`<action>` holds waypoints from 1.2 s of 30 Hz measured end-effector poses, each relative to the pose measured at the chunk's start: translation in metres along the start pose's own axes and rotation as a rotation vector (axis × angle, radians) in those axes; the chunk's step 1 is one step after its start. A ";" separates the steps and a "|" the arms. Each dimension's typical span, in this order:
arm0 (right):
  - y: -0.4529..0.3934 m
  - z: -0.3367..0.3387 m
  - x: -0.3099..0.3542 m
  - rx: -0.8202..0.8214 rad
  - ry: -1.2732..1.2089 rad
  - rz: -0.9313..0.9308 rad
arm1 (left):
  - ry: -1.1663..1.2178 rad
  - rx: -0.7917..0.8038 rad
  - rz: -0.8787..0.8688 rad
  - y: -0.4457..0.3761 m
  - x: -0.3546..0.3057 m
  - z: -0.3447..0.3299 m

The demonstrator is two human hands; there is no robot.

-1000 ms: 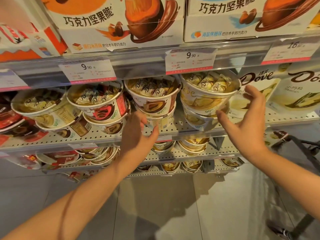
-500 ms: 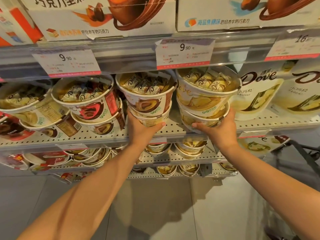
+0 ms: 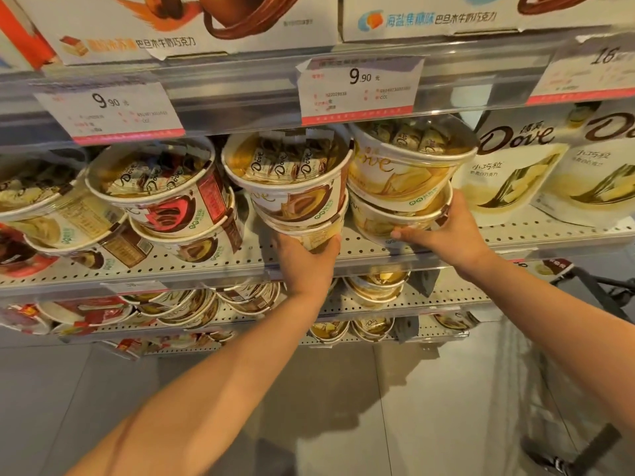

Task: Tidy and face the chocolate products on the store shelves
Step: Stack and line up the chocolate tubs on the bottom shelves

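Stacks of round Dove chocolate tubs stand two high on a perforated metal shelf (image 3: 515,235). My left hand (image 3: 304,259) grips the bottom tub (image 3: 309,231) of the middle stack, under a brown-swirl tub (image 3: 292,176). My right hand (image 3: 446,235) grips the lower cream tub (image 3: 395,221) of the right stack, thumb on its front and fingers round its right side; a yellow Dove tub (image 3: 405,166) sits on top. Both stacks lean forward.
To the left stand a red-label tub stack (image 3: 165,194) and further tubs (image 3: 51,214). White Dove pouches (image 3: 515,166) stand to the right. Price tags (image 3: 360,87) hang on the rail above, boxes (image 3: 206,25) on the top shelf. More tubs fill lower shelves (image 3: 374,290).
Both hands went from open in front of the shelf to gripping the lower tubs of the middle and right stacks. The view has moved closer to the shelf.
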State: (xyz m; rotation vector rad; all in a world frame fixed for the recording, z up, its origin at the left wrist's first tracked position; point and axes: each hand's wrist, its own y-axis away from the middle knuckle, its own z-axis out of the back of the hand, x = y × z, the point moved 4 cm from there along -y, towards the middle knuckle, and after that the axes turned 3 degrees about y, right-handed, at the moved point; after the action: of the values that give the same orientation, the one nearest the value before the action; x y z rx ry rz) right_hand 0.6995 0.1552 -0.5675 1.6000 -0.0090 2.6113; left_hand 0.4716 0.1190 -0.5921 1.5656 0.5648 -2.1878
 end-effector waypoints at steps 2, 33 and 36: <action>0.000 -0.001 0.000 0.020 -0.010 -0.004 | -0.017 0.032 -0.048 0.000 0.000 0.006; 0.005 -0.013 -0.001 -0.129 -0.061 0.030 | -0.168 0.081 -0.140 -0.039 0.007 0.035; 0.005 -0.008 -0.006 -0.063 -0.097 0.008 | -0.141 0.003 -0.103 -0.032 0.006 0.032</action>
State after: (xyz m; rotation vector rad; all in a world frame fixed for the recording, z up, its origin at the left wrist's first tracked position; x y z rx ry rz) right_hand 0.6946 0.1507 -0.5761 1.7064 -0.1022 2.5097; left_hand 0.4276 0.1287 -0.5850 1.3981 0.6105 -2.3530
